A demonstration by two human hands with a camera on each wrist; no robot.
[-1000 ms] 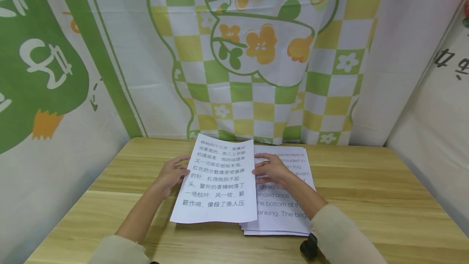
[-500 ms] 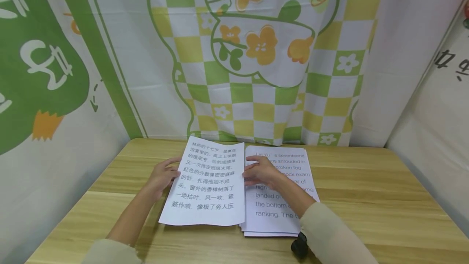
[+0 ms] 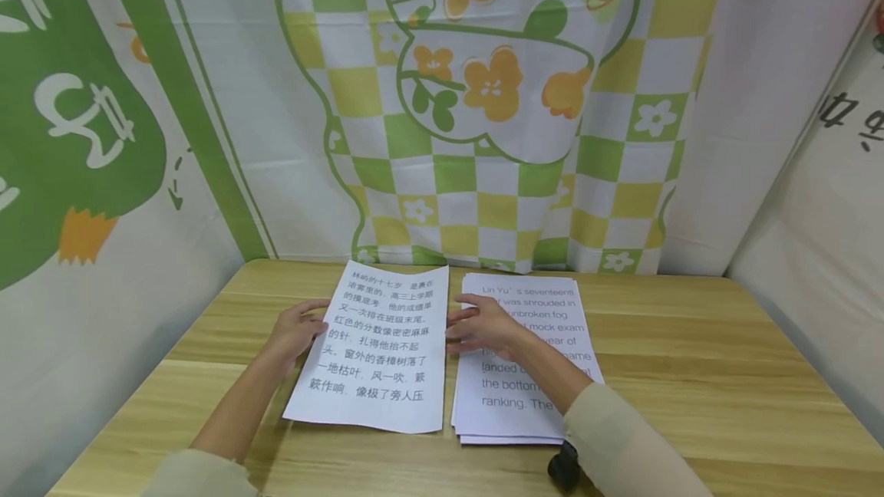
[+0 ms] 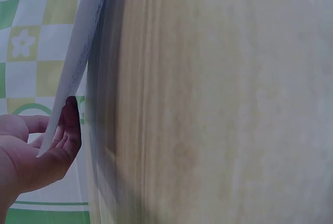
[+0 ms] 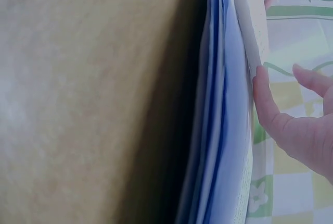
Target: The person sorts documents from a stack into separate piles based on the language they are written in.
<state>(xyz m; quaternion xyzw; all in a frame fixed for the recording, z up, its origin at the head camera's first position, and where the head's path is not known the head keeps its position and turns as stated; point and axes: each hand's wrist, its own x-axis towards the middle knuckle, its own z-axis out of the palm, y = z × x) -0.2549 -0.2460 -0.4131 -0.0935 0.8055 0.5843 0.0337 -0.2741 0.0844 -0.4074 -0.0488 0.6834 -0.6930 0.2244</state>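
One white sheet, Chinese print facing up, its top angled slightly past 12 o'clock (12 being away from the person). At 9 o'clock, left hand: pinches the sheet, whose left edge lies between thumb and fingers. At 3 o'clock, right hand: fingers parted, gripping nothing, tips just beside the right edge; contact cannot be told. Beneath that hand, also 3 o'clock: paper stack, English print. Support: wood-grain table. At 12 to 1 o'clock: checkered cloth.
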